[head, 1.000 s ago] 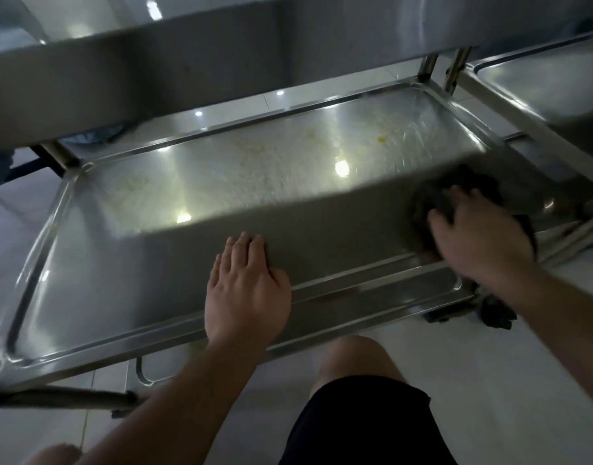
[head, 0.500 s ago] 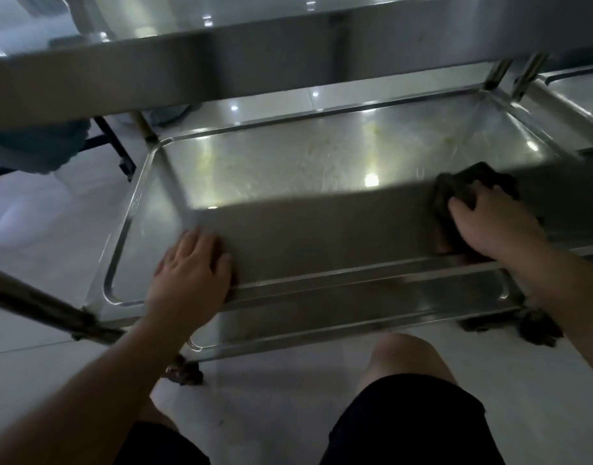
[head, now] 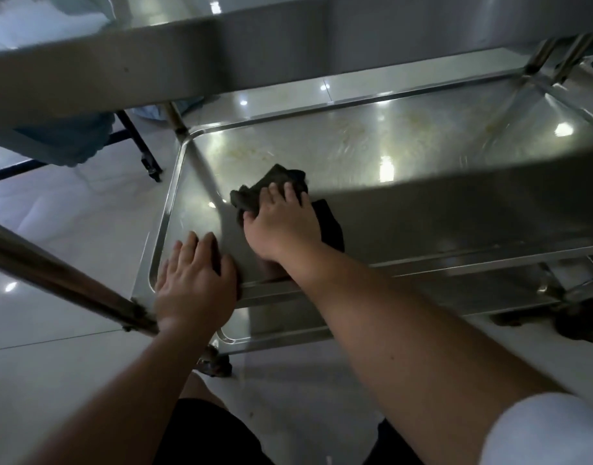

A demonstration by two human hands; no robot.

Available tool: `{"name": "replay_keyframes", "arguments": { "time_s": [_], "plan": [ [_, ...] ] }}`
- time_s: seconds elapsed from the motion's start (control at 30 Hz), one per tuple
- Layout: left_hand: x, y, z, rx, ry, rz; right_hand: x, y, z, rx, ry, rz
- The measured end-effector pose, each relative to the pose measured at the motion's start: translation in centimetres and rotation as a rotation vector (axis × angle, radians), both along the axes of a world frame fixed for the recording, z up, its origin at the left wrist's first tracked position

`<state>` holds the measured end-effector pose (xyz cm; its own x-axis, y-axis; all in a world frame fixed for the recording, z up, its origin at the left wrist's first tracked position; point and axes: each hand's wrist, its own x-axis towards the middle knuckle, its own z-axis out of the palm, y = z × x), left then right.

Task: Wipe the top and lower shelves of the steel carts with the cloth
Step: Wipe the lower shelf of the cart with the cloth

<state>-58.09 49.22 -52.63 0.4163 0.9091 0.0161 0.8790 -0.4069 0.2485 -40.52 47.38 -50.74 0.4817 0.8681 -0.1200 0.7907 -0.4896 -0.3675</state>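
The right hand (head: 281,226) presses a dark cloth (head: 271,189) flat on the lower shelf (head: 422,156) near its left end. The left hand (head: 194,283) lies open, palm down, on the shelf's front rim, holding nothing.

Dim overall, cool grey cast. Bright overhead-lamp glints mirrored on the lower shelf (head: 406,152) and glossy floor (head: 53,223). Broad shadow of the top shelf (head: 288,41) across near half. Motion blur throughout, wide-angle bending of straight edges toward corners.
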Motion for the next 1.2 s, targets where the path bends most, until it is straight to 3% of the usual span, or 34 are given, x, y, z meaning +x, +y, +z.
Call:
{"name": "replay_keyframes", "arguments": {
  "time_s": [0.1,0.2,0.33,0.47,0.63,0.9,1.2],
  "plan": [
    [0.0,-0.1,0.2,-0.003,-0.007,0.004,2.9,-1.6,0.0,0.027,-0.020,0.042],
    [0.0,-0.3,0.2,0.015,-0.014,0.011,10.4,-6.2,0.0,0.088,-0.099,-0.269],
    [0.1,-0.4,-0.1,0.024,-0.008,0.014,20.3,-14.3,0.0,0.000,-0.157,-0.727],
    [0.2,-0.3,-0.3,0.027,-0.006,0.013,19.9,-13.5,-0.5,-0.099,-0.124,-0.881],
    [0.4,-0.3,-0.1,0.024,-0.017,0.021,9.3,-4.2,-0.7,0.011,-0.158,-0.580],
    [0.2,-0.3,-0.6,0.056,0.034,-0.002,-2.8,6.7,-1.2,0.112,-0.081,0.183],
    [0.6,-0.8,0.9,-0.007,0.032,0.049,-1.4,2.5,-0.6,0.049,-0.078,0.260]
  ]
}}
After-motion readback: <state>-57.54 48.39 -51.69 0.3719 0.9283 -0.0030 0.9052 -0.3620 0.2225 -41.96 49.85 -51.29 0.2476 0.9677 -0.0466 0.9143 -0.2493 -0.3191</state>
